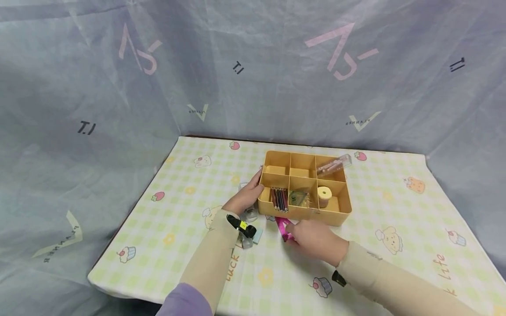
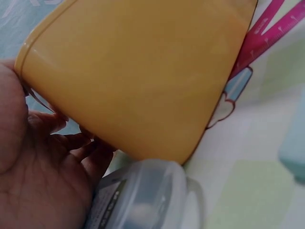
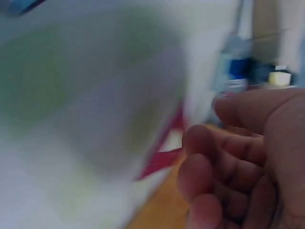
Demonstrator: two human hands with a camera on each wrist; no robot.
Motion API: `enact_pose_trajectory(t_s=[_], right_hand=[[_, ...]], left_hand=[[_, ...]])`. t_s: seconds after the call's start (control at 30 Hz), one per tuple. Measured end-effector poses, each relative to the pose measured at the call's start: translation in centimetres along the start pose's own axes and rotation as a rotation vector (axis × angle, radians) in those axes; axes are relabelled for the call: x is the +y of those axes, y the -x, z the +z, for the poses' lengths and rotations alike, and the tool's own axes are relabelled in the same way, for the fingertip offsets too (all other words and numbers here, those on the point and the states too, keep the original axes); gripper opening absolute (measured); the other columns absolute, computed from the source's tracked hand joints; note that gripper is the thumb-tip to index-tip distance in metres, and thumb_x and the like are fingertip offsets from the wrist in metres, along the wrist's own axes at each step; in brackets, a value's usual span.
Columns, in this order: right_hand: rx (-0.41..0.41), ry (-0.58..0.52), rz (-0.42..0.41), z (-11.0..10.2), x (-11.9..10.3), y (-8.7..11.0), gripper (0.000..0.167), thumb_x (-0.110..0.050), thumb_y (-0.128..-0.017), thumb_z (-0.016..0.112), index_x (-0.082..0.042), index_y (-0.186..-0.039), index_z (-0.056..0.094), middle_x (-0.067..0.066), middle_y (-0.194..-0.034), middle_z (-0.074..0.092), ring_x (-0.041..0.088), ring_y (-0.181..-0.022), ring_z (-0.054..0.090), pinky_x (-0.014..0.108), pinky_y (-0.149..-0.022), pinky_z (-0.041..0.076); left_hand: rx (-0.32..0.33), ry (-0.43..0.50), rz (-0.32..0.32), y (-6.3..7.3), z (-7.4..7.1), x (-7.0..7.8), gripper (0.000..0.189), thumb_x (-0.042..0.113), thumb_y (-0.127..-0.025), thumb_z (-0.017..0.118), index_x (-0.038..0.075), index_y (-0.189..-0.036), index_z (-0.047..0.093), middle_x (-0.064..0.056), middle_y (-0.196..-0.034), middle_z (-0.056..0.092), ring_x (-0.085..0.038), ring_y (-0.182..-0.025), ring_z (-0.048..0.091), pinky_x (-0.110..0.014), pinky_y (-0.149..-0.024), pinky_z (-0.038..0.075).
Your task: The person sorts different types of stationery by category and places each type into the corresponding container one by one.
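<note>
A yellow six-compartment organizer box (image 1: pixel 304 213) stands on the table. My left hand (image 1: pixel 246 196) grips its left side, with the thumb at the rim and the fingers bent against the outer wall (image 2: pixel 128 81). Just before the front wall, my right hand (image 1: pixel 316 239) pinches a pink set square (image 1: pixel 283 227) with marked edges. Its far end reaches the box's lower front edge in the left wrist view. Blur softens the right wrist view, where the set square (image 3: pixel 162 160) shows beyond the curled fingers (image 3: pixel 195 176).
Inside the box are colored pencils (image 1: pixel 279 199), a greenish clear piece (image 1: pixel 297 197), a yellow-topped spool (image 1: pixel 324 195) and a clear tube (image 1: pixel 336 165) leaning over the rim. A clear plastic case (image 2: pixel 143 195) lies by my left hand. Nearby sits a pale blue block (image 1: pixel 257 236).
</note>
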State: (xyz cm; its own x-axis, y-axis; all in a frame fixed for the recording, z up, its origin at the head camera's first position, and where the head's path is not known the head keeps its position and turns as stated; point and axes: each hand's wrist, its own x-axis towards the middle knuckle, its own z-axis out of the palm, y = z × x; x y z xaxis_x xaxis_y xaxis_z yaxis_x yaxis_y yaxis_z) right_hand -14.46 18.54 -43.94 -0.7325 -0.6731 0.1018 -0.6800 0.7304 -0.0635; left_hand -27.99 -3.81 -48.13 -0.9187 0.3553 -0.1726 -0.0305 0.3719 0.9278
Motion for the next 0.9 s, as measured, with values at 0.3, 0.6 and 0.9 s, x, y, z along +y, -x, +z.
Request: enact_pose_trajectory(t_s=[0.3, 0.6, 0.9], right_hand=[[-0.13, -0.109, 0.099, 2.8, 1.2, 1.2, 0.037, -0.044, -0.089, 0.073, -0.023, -0.068, 0.052, -0.012, -0.058, 0.043, 0.005, -0.05, 0.039, 0.025, -0.049, 0.035], [-0.273, -0.12, 0.277, 0.6, 0.0, 1.5, 0.033, -0.022, -0.077, 0.082, -0.006, -0.097, 0.061, 0.012, -0.091, 0.051, 0.023, -0.073, 0.05, 0.038, -0.065, 0.049], [-0.322, -0.064, 0.23, 0.9, -1.0, 2.1, 0.037, -0.001, -0.082, 0.073, -0.006, -0.108, 0.047, 0.015, -0.094, 0.048, 0.03, -0.077, 0.044, 0.04, -0.06, 0.047]], left_hand=[[-0.025, 0.016, 0.015, 0.2, 0.0, 0.2, 0.061, 0.034, -0.108, 0.035, 0.048, -0.161, 0.008, 0.014, -0.168, 0.011, -0.021, -0.154, 0.012, -0.054, -0.122, 0.016], [-0.008, -0.004, 0.023, 0.1, -0.4, 0.5, 0.062, 0.033, -0.107, 0.034, 0.045, -0.162, 0.007, 0.016, -0.168, 0.008, -0.019, -0.154, 0.011, -0.053, -0.122, 0.014], [-0.007, -0.002, -0.007, 0.1, -0.1, 0.3, 0.06, 0.034, -0.108, 0.034, 0.051, -0.159, 0.007, 0.017, -0.168, 0.009, -0.018, -0.154, 0.011, -0.054, -0.122, 0.015]])
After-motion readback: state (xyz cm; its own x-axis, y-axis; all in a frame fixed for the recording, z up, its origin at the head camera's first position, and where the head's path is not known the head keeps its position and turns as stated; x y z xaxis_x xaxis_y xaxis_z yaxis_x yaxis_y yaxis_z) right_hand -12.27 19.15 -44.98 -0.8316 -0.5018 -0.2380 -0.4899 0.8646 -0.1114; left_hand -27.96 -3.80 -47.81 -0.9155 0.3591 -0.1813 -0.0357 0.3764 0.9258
